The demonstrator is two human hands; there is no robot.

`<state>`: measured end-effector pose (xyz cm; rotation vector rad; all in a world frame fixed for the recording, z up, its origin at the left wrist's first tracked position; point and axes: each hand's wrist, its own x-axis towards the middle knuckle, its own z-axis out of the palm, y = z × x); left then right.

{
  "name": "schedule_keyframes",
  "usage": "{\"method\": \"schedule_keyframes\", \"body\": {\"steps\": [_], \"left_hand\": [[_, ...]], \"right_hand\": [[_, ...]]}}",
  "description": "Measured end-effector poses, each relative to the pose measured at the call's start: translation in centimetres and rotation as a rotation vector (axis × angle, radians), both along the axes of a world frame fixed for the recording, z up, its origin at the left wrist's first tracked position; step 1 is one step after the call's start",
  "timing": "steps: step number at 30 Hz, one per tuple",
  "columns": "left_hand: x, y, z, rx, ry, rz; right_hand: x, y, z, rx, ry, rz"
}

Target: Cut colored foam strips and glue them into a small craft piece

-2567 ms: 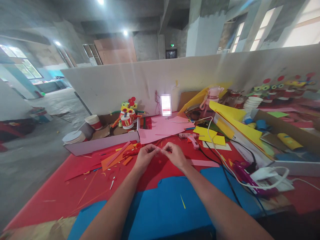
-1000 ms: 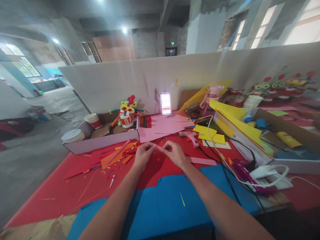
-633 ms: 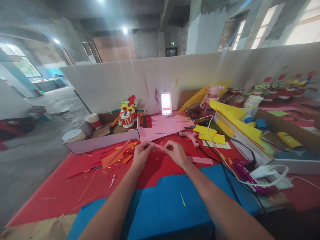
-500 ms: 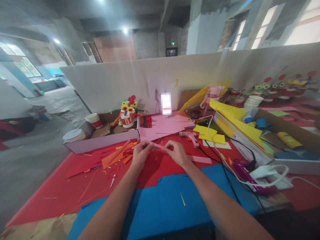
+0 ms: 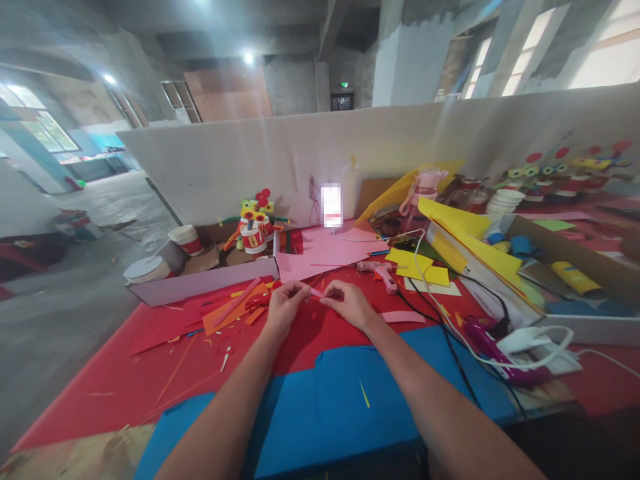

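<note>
A narrow pink paper strip (image 5: 315, 292) stretches between my two hands above the red table covering. My left hand (image 5: 287, 307) pinches one end of it between thumb and fingers. At the other end my right hand (image 5: 349, 305) also grips the strip. Past my right wrist a loose pink piece (image 5: 404, 317) shows, curved slightly; whether it joins the held strip is hidden by the hand. Just beyond my right hand lies a pink glue gun (image 5: 383, 276). Red-handled scissors (image 5: 258, 301) and orange paper scraps (image 5: 231, 312) lie beside my left hand.
A box (image 5: 205, 288) with paper cups and a paper-cup figure (image 5: 255, 227) stands at back left. Pink sheets (image 5: 325, 252) lie ahead. At right are yellow cards (image 5: 411, 264), cables, a purple device (image 5: 493, 350) and a large box (image 5: 595, 328). Blue fabric (image 5: 345, 393) covers the near edge.
My hands have drawn slightly closer together, so less of the pink strip shows between them. The loose pink piece by my right wrist now curves more. The view has shifted slightly.
</note>
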<state>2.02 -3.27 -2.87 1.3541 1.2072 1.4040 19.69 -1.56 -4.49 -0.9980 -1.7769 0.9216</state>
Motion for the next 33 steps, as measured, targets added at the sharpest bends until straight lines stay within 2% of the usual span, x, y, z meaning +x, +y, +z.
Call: {"method": "schedule_keyframes", "body": {"steps": [6, 13, 19, 28, 33], "left_hand": [[0.3, 0.0, -0.2, 0.003, -0.007, 0.001], [0.4, 0.0, -0.3, 0.005, 0.012, 0.015], [0.5, -0.2, 0.0, 0.003, 0.012, 0.029], [0.6, -0.2, 0.1, -0.006, 0.001, 0.037], [0.4, -0.2, 0.2, -0.026, -0.015, 0.071]], "right_hand": [[-0.5, 0.1, -0.4, 0.014, -0.022, -0.113], [-0.4, 0.6, -1.1, -0.021, 0.001, -0.157], [-0.3, 0.6, -1.1, -0.037, 0.022, -0.144], [-0.5, 0.0, -0.5, -0.182, 0.162, -0.032], [-0.1, -0.7, 0.6, -0.064, 0.012, 0.018]]}}
